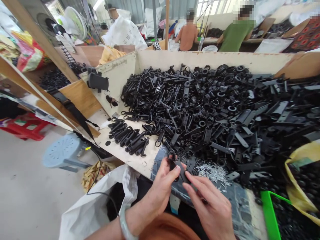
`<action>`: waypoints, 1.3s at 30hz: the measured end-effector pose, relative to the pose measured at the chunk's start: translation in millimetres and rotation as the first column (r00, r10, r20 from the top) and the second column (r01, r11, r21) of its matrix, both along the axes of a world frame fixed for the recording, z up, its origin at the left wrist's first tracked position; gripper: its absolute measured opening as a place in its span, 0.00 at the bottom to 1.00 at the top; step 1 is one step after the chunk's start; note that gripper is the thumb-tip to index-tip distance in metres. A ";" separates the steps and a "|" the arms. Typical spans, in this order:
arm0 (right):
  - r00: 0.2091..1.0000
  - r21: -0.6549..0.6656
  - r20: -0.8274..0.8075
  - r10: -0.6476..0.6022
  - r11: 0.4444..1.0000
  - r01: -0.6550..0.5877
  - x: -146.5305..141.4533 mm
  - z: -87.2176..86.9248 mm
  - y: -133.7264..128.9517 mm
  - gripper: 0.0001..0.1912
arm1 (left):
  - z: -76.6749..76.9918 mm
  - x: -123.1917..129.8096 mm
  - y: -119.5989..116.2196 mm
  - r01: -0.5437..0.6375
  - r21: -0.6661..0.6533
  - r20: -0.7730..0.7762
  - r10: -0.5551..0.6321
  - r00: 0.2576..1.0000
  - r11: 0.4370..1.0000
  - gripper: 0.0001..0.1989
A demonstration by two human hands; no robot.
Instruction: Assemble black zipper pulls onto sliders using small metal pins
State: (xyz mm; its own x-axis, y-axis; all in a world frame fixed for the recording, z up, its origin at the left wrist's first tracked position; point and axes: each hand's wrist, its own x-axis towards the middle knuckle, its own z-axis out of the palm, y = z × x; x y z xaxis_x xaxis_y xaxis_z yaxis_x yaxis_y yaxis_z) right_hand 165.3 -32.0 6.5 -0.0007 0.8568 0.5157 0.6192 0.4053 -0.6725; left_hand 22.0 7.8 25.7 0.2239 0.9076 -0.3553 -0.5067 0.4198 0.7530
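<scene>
Between both hands, over the front edge of the bench, is a black plastic part (pixel 182 171) with a flat body and a ring at its far end. My left hand (pixel 163 176) grips it, thumb pressed on its top face. The fingertips of my right hand (pixel 208 196) pinch the near right end of the same part. Just beyond lies a heap of small silver pins (pixel 212 174). To the left, a row of similar black parts (pixel 130 138) rests on the pale board.
A large pile of black plastic parts (pixel 175 103) fills the walled bench. At right stands a green bin (pixel 270 213) beside a yellow sack (pixel 300 163). A white sack (pixel 85 213) hangs below left, near a blue stool (pixel 61 151). Two people (pixel 187 35) work behind, backs turned.
</scene>
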 end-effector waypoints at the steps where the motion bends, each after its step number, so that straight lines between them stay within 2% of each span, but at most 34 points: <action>1: 1.000 -0.010 -0.014 0.012 1.000 -0.012 -1.1 0.5 -1.3 0.13 | 0.3 -0.5 -0.6 0.013 0.004 -0.006 -0.013 1.000 1.000 0.17; 6: 0.999 -0.032 -0.046 0.007 0.999 -0.008 -7.6 -3.8 -2.8 0.13 | 0.4 0.6 -1.9 0.026 0.045 -0.037 -0.024 0.999 0.999 0.16; 12: 0.998 0.061 -0.053 0.027 0.998 -0.023 -9.9 -8.0 -1.7 0.15 | 0.5 3.9 -3.5 0.023 0.007 -0.009 -0.023 1.000 1.000 0.17; 18: 0.999 0.049 -0.044 0.008 0.999 -0.006 -9.9 -9.8 -4.1 0.16 | -2.1 4.6 -4.0 0.042 0.018 -0.001 -0.042 0.999 0.999 0.14; 26: 0.999 0.106 0.025 -0.021 0.994 0.018 -16.5 -15.9 -4.1 0.17 | -0.5 12.5 -3.7 0.018 -0.080 -0.035 -0.021 0.999 0.997 0.22; 29: 0.999 0.049 -0.030 -0.010 0.999 0.012 -14.2 -13.0 -6.9 0.16 | -4.2 10.8 -0.5 0.038 -0.061 -0.068 -0.042 0.997 0.997 0.22; 32: 0.981 -0.125 -0.182 -0.064 0.991 0.042 -5.4 -4.4 -4.7 0.15 | -10.9 2.5 2.1 0.115 -0.005 -0.118 -0.115 0.986 0.993 0.23; 34: 0.946 -0.277 -0.298 -0.127 0.960 0.041 0.8 2.0 2.4 0.16 | -13.2 -5.5 2.3 0.245 0.049 -0.152 -0.235 0.960 0.968 0.24; 35: 0.924 -0.361 -0.359 -0.131 0.932 -0.008 2.9 4.5 7.1 0.16 | -12.7 -10.0 1.9 0.331 0.073 -0.181 -0.313 0.932 0.941 0.24; 36: 0.894 -0.452 -0.436 -0.101 0.884 -0.120 4.1 6.5 11.9 0.17 | -10.7 -14.6 1.3 0.413 0.092 -0.227 -0.385 0.895 0.906 0.25; 38: 0.778 -0.553 -0.627 -0.038 0.724 -0.411 3.3 8.7 19.7 0.20 | -3.1 -24.6 -0.7 0.550 0.112 -0.356 -0.483 0.800 0.828 0.24; 39: 0.702 -0.553 -0.712 -0.024 0.635 -0.540 1.7 9.3 22.0 0.22 | 1.7 -29.8 -2.1 0.604 0.118 -0.425 -0.510 0.748 0.788 0.23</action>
